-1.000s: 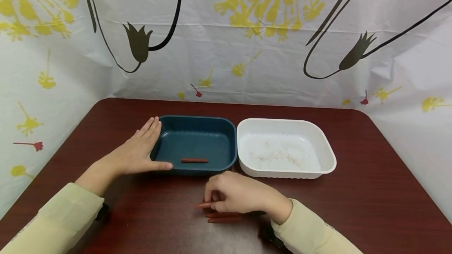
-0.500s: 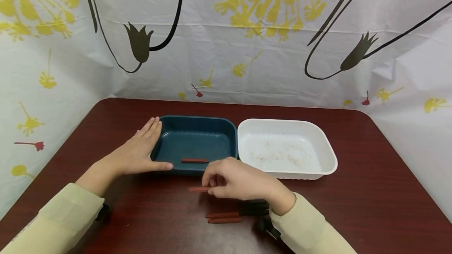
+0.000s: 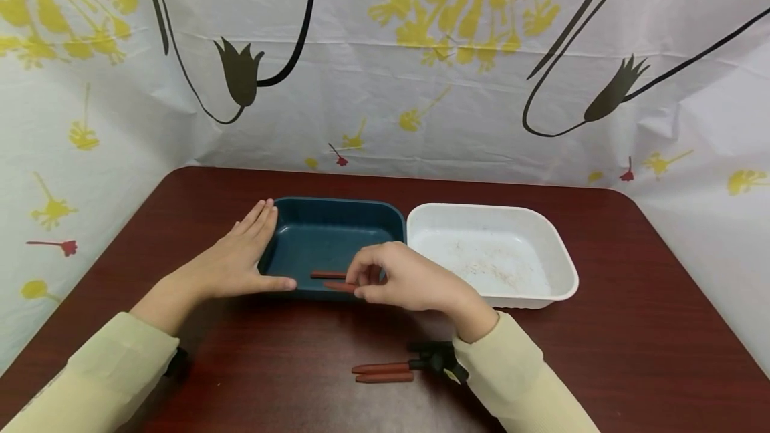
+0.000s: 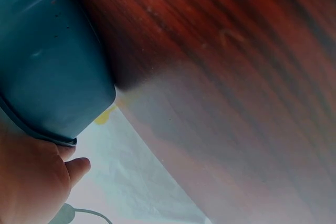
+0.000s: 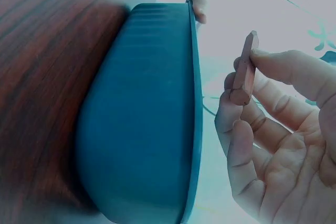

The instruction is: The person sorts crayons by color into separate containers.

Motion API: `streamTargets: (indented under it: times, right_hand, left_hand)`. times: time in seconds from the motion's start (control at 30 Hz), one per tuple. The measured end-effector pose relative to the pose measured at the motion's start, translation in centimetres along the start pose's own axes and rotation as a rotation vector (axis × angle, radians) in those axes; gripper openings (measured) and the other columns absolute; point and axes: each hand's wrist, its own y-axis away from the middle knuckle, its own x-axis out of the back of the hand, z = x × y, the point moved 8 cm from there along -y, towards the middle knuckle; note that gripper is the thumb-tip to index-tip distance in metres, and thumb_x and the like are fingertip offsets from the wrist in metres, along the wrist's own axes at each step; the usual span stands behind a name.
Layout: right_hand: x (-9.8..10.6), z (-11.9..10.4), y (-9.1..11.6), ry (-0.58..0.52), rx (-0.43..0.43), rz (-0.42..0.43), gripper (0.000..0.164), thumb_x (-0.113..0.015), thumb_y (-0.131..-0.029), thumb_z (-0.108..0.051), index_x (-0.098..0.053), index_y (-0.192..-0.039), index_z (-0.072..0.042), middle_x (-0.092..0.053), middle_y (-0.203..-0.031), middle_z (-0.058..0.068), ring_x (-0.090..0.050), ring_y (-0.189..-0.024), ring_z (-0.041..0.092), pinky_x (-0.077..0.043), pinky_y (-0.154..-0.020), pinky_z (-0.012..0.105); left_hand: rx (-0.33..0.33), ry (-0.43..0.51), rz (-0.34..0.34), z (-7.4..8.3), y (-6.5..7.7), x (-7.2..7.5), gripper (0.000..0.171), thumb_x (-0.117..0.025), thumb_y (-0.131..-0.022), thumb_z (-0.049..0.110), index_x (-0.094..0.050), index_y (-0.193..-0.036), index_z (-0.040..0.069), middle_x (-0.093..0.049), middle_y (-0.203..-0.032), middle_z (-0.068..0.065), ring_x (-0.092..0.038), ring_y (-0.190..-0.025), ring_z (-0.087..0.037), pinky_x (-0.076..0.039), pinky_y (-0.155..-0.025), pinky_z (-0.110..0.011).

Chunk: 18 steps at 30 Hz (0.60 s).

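My left hand [image 3: 234,259] rests along the left end of the dark teal tray [image 3: 337,200], its fingers straight and the thumb spread on the front rim. With thumb and fingertips my right hand [image 3: 415,279] pinches a reddish-brown faceted stick [image 5: 245,74] with a tapered tip. In the head view the held stick overlaps the tray's front side; the right wrist view shows it beyond the rim, on the tray's open side. Inside the tray lies a similar reddish-brown stick [image 3: 327,274], partly hidden behind the right fingers.
Against the teal tray's right end stands a white tray [image 3: 562,262] with brownish specks on its floor. Two reddish-brown sticks [image 3: 383,377] lie on the dark red table near the front. Beside them are black sticks [image 3: 421,346], partly covered by the right wrist's black device [image 3: 448,363].
My right hand has lifted the stick from beside the others and carried it forward to the teal tray's front side. The left hand has stayed on the tray.
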Motion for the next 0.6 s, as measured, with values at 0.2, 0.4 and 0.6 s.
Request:
streamTargets:
  times: [0.2,0.4,0.6]
  right_hand:
    - [0.1,1.0,-0.8,-0.006,-0.01,0.025,0.009,-0.067,-0.094,-0.012,-0.072,-0.102,-0.009,-0.066,-0.085,-0.001,-0.056,-0.073,0.005,-0.052,-0.066,0.022]
    - [0.1,2.5,-2.0,-0.011,-0.043,0.053,0.009,-0.067,-0.094,-0.012,-0.072,-0.102,-0.01,-0.067,-0.084,-0.001,-0.057,-0.073,0.005,-0.053,-0.071,0.022]
    - [0.1,3.5,-3.4,0.009,-0.049,0.05,0.009,-0.067,-0.094,-0.011,-0.073,-0.101,-0.009,-0.068,-0.084,0.001,-0.058,-0.073,0.006,-0.052,-0.07,0.021]
  left_hand:
    - [0.003,0.004,-0.001,0.0,0.0,0.0,0.128,-0.062,-0.077,0.078,-0.004,-0.157,-0.003,0.004,-0.167,-0.018,0.002,-0.155,-0.038,-0.017,-0.117,-0.067]
    - [-0.003,-0.002,0.0,-0.1,-0.1,-0.1,0.129,-0.062,-0.077,0.078,-0.003,-0.157,-0.003,0.005,-0.167,-0.018,0.001,-0.155,-0.039,-0.018,-0.117,-0.067]
    - [-0.001,0.0,-0.003,-0.1,-0.1,0.0,0.128,-0.061,-0.077,0.078,-0.003,-0.158,-0.003,0.004,-0.167,-0.017,0.002,-0.155,-0.038,-0.017,-0.117,-0.067]
